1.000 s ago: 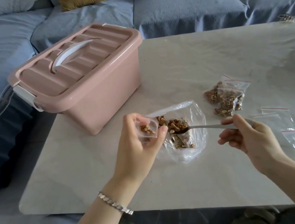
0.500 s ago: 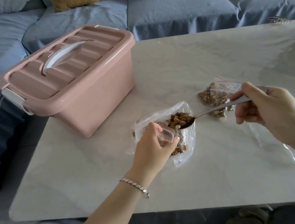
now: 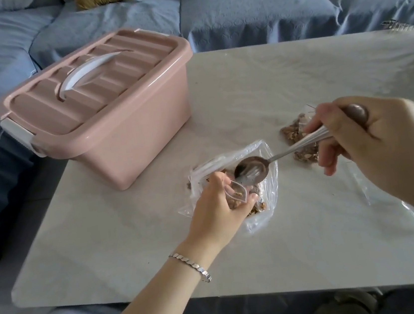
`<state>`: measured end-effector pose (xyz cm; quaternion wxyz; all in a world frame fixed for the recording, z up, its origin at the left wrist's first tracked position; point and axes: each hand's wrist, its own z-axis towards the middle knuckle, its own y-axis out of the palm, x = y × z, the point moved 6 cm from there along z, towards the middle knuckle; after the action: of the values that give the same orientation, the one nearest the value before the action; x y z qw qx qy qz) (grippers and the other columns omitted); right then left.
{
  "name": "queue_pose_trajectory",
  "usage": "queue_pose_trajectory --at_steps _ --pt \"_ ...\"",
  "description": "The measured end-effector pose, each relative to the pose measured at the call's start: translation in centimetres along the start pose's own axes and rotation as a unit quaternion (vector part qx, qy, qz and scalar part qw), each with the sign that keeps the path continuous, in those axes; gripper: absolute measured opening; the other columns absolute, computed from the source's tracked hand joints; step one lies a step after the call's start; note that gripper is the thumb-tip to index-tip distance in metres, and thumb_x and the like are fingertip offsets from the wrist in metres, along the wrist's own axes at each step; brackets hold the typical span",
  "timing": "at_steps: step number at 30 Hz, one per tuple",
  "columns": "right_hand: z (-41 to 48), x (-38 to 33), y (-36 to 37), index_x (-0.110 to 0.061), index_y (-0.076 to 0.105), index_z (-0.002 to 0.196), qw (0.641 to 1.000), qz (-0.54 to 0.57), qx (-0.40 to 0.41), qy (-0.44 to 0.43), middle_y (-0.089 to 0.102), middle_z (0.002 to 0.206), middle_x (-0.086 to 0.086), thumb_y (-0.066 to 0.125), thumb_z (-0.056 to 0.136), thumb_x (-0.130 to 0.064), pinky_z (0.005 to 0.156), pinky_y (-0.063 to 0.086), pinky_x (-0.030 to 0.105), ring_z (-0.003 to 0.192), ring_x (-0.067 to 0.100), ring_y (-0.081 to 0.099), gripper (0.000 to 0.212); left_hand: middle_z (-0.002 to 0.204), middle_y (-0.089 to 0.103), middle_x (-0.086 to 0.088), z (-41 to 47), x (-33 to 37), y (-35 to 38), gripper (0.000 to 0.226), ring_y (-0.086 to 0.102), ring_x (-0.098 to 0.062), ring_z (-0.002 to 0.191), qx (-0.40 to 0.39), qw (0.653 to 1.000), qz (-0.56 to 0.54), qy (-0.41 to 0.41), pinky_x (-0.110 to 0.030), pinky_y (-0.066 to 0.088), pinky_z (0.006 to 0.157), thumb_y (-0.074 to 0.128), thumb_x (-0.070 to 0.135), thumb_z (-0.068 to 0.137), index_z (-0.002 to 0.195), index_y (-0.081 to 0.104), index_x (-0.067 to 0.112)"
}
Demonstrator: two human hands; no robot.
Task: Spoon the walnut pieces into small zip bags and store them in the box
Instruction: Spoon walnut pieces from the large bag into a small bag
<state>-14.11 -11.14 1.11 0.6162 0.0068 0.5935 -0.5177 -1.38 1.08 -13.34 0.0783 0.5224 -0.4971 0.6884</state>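
My left hand [image 3: 218,207] pinches a small clear zip bag [image 3: 315,185] open at its mouth, with walnut pieces inside it. It hovers over a large clear plastic bag [image 3: 268,175] of walnut pieces lying on the table. My right hand [image 3: 370,136] grips a metal spoon [image 3: 251,169] by its handle. The spoon's bowl is tipped over the small bag's mouth and looks empty. Filled small zip bags [image 3: 294,133] lie behind the spoon, partly hidden by my right hand. The pink storage box [image 3: 107,117] stands at the table's back left, its lid closed.
Empty clear zip bags [image 3: 411,212] lie on the pale marble table [image 3: 294,73] at the right, under my right arm. A blue sofa [image 3: 234,10] wraps round the back and left of the table. A hair clip [image 3: 397,25] sits at the far right edge.
The loaded spoon came down to the small bag's mouth and now looks empty; walnut pieces show inside the small bag. My right hand moved closer to the camera.
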Motion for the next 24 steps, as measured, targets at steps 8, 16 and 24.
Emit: queue_pose_trajectory --at_steps 8,16,24 --pt "-1.3 1.2 2.9 -0.021 0.063 0.073 0.998 0.027 -0.055 0.021 0.067 0.057 -0.006 0.047 0.095 -0.028 0.048 0.037 0.009 0.041 0.004 0.053 0.028 0.082 0.054 0.015 -0.4 0.7 -0.3 0.036 0.054 0.001 0.071 0.009 0.999 0.002 0.030 -0.006 0.038 0.060 0.068 0.039 0.079 0.087 0.033 0.033" --pt "-2.4 6.8 1.4 -0.007 0.060 0.076 0.953 0.204 0.101 0.202 0.063 0.047 0.004 0.038 0.098 -0.015 0.039 0.036 0.014 0.036 0.011 0.052 0.032 0.089 0.059 0.009 -1.2 -0.1 -2.8 0.040 0.062 -0.004 0.074 0.086 0.995 -0.049 0.005 -0.030 0.051 0.067 0.064 0.051 0.075 0.089 0.036 0.026" --pt "-7.1 12.4 8.9 -0.004 0.064 0.093 0.872 0.276 -0.020 0.403 0.063 0.053 0.004 0.051 0.093 -0.017 0.048 0.040 0.024 0.044 0.013 0.057 0.018 0.089 0.061 0.009 -1.4 0.6 -3.3 0.039 0.062 -0.009 0.079 0.094 0.995 0.005 0.026 -0.033 0.050 0.069 0.066 0.045 0.074 0.089 0.037 0.024"
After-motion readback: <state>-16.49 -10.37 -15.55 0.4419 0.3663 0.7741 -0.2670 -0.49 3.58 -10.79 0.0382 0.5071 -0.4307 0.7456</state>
